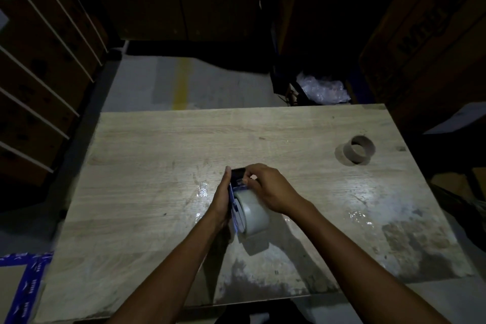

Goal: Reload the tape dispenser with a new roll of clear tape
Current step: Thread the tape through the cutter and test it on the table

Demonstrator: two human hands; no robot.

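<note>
A blue tape dispenser (234, 208) is held above the middle of the wooden table (147, 155), with a roll of clear tape (253, 214) seated on it. My left hand (222, 196) grips the dispenser along its left side. My right hand (265, 188) reaches over the roll, its thumb and fingers pinching at the tape end just behind the dark toothed blade (238, 172) at the dispenser's front. An empty brown cardboard core (359, 150) stands on the table at the far right, apart from both hands.
Scraps of clear film (202, 189) stick to the table near the dispenser and at the right (360, 217). Stacked cardboard boxes (39, 66) line the left. A large box (434, 34) and crumpled plastic (323, 88) lie beyond the table's far right. Blue printed tape (26, 289) marks a box at the lower left.
</note>
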